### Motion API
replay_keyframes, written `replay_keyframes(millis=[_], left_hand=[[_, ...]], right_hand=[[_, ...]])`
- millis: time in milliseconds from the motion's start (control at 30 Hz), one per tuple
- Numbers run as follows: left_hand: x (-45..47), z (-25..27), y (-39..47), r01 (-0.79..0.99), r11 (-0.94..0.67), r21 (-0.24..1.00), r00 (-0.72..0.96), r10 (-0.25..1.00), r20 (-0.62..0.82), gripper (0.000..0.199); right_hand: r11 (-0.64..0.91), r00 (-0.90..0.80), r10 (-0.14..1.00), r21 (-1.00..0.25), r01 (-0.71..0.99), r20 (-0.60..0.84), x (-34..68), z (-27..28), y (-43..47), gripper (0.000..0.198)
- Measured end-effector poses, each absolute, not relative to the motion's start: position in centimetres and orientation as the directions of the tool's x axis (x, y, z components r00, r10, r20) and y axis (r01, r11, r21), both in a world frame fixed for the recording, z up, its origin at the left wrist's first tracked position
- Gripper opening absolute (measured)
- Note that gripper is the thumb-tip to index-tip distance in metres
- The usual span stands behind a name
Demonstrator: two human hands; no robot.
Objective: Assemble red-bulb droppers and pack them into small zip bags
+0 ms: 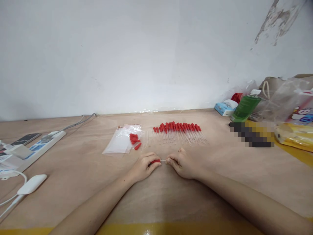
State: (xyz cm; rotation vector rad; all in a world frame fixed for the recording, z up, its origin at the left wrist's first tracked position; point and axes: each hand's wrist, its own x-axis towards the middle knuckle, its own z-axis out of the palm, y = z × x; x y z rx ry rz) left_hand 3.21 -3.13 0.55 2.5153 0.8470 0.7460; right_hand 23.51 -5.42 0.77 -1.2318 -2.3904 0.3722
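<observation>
My left hand (146,165) is closed round a red rubber bulb (155,161) near the middle of the table. A thin clear glass tube (163,160) runs from the bulb's mouth to my right hand (180,163), whose thumb and fingers pinch it. Whether the tube sits inside the bulb cannot be made out. Beyond my hands lies a row of droppers (181,129) with red bulbs, their glass ends pointing toward me. Left of them are several bare glass tubes (145,139) and a small pile of loose red bulbs (134,139).
Clear plastic bags (118,140) lie flat by the bulbs. At left are a power strip (46,145), a phone (26,139) and a white adapter (33,184) with cables. A tissue pack (221,109), a green bottle (245,107) and plastic packaging (281,101) stand at right. A wall rises behind.
</observation>
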Motion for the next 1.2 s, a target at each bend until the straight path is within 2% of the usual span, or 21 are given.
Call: replay_keyframes(millis=[133, 200, 267, 333, 467, 533, 700, 933, 1067, 1200], left_hand=[[1.9, 1.0, -2.0, 0.512, -0.794, 0.328, 0.635, 0.607, 0.478, 0.025], [0.7, 1.0, -1.1, 0.604, -0.756, 0.25, 0.556, 0.625, 0.547, 0.033], [-0.7, 0.8, -0.1, 0.697, -0.677, 0.236, 0.425, 0.655, 0.625, 0.028], [-1.7, 0.5, 0.6, 0.753, -0.603, 0.261, 0.309, 0.676, 0.669, 0.018], [-2.5, 0.0, 1.2, 0.788, -0.518, 0.334, 0.238, 0.756, 0.609, 0.015], [-2.5, -0.3, 1.2, 0.79, -0.494, 0.363, 0.233, 0.79, 0.567, 0.015], [-2.5, -0.7, 1.2, 0.775, -0.496, 0.39, 0.251, 0.809, 0.531, 0.014], [-2.6, -0.9, 1.4, 0.787, -0.488, 0.378, 0.266, 0.821, 0.505, 0.014], [-2.5, -0.9, 1.4, 0.798, -0.492, 0.348, 0.275, 0.811, 0.517, 0.014], [-2.3, -0.8, 1.3, 0.817, -0.498, 0.29, 0.283, 0.786, 0.55, 0.017]], right_hand=[[0.554, -0.569, 0.801, -0.592, 0.586, 0.185, 24.3, 1.6, -5.1, 0.02], [0.442, -0.519, 0.844, -0.719, 0.536, 0.132, 24.9, 1.6, -4.4, 0.018], [0.295, -0.419, 0.905, -0.819, 0.493, 0.074, 25.4, 1.5, -3.3, 0.017], [0.184, -0.292, 0.956, -0.848, 0.496, 0.037, 25.4, 1.6, -2.0, 0.022], [0.098, 0.006, 0.991, -0.747, 0.657, 0.135, 23.8, 2.6, 0.2, 0.029], [0.079, 0.077, 0.977, -0.674, 0.735, 0.198, 22.3, 3.1, 1.1, 0.029], [0.006, 0.117, 0.967, -0.477, 0.879, 0.227, 19.0, 2.7, 3.6, 0.032], [-0.065, 0.154, 0.963, -0.366, 0.928, 0.219, 18.2, 1.0, 5.6, 0.033], [-0.012, 0.115, 0.952, -0.342, 0.94, 0.283, 17.9, 0.9, 5.2, 0.037], [0.096, 0.016, 0.946, -0.329, 0.939, 0.323, 16.5, 1.3, 4.9, 0.031]])
